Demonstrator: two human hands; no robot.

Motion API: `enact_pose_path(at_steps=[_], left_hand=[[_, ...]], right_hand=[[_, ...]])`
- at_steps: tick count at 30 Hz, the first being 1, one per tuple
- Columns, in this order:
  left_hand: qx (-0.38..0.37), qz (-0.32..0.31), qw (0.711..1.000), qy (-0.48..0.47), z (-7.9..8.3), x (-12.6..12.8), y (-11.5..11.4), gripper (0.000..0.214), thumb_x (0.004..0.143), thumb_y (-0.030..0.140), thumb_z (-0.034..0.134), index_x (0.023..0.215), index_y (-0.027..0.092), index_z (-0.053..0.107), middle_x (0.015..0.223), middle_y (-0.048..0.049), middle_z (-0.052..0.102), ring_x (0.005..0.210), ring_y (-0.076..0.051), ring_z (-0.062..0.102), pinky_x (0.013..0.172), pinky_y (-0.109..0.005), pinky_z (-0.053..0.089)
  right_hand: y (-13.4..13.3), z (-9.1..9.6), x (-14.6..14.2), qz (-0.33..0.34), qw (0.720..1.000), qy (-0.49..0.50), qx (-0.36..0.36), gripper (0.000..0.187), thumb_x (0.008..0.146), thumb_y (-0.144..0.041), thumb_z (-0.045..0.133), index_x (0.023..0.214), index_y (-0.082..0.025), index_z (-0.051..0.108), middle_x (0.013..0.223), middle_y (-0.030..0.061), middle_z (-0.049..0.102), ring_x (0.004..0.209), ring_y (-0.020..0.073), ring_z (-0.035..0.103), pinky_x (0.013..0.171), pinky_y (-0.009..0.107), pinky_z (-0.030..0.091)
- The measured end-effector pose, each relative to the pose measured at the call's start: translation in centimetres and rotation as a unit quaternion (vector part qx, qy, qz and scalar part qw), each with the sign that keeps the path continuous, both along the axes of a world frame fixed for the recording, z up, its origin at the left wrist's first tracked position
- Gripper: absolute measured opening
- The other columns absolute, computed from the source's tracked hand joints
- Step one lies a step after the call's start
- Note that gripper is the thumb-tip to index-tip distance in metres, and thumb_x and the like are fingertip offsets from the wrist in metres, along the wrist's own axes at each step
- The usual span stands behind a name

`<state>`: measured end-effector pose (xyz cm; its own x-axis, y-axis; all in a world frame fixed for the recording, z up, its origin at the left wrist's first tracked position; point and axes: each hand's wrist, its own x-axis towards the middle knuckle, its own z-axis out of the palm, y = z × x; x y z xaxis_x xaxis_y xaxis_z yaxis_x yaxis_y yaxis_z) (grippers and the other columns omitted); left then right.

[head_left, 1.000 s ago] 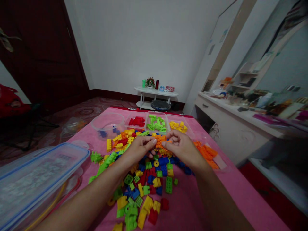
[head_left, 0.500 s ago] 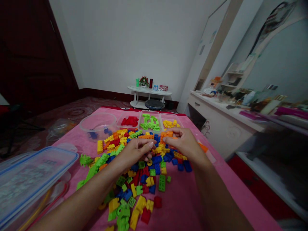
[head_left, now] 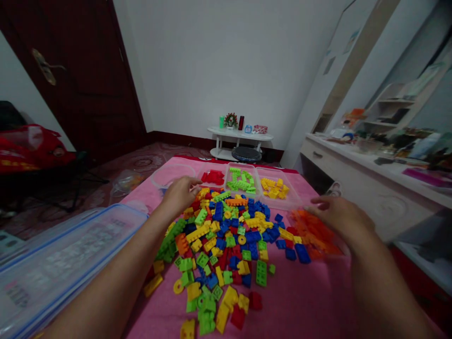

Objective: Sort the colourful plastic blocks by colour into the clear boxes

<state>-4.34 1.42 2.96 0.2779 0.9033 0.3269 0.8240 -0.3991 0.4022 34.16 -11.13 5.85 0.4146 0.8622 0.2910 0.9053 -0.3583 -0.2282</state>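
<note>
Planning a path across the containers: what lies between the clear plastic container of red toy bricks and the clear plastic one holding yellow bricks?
A clear plastic container with light-green toy bricks lies between them, in the head view.

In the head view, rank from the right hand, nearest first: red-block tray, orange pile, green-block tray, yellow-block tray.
1. Orange pile, by the right hand
2. Yellow-block tray, forward-left
3. Green-block tray, left of that
4. Red-block tray, further left
</note>
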Motion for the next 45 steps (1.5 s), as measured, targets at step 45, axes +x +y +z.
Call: enact_pose_path(at_steps=[45], left_hand=[[-0.159, -0.079, 0.932, -0.315, 0.3, 1.2, -0.5, 0.027, 0.080, 0.021, 0.054, 0.101, 0.011, 0.068, 0.079, -0.0063, 0.069, 0.065, -0.014, 0.062, 0.064, -0.027, 0.051]], right_hand=[[0.3, -3.4, -22.3, 0.419, 0.853, 0.295, 0.102, 0.017, 0.073, -0.019, 0.060, 0.088, -0.021, 0.067, 0.113, 0.0080, 0.051, 0.106, 0.0199, 0.053, 0.089, 0.030, 0.045]])
